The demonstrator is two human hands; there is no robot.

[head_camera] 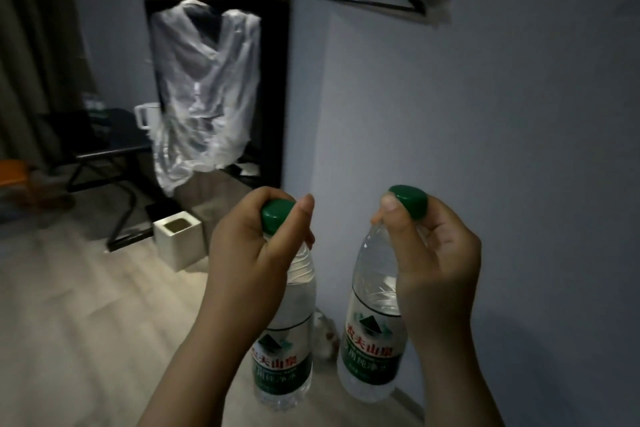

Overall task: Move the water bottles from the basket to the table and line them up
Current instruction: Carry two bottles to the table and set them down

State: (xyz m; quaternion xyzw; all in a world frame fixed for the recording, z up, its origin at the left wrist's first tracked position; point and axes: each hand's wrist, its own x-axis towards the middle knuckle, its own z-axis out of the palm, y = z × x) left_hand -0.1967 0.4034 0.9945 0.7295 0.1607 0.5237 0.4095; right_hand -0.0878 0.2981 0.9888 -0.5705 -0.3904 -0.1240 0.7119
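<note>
Two 农夫山泉 bottles [282,357] [372,333] hang from left hand [249,253] and right hand [436,253].

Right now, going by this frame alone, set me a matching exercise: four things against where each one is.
Things: 1 left bottle; 2 right bottle; 3 white bin; 4 black hangers.
Places: A on the floor; B gripped at its top by the right hand; C on the wall; D gripped at its top by the left hand.
Pairs: 1-D; 2-B; 3-A; 4-C.
</note>
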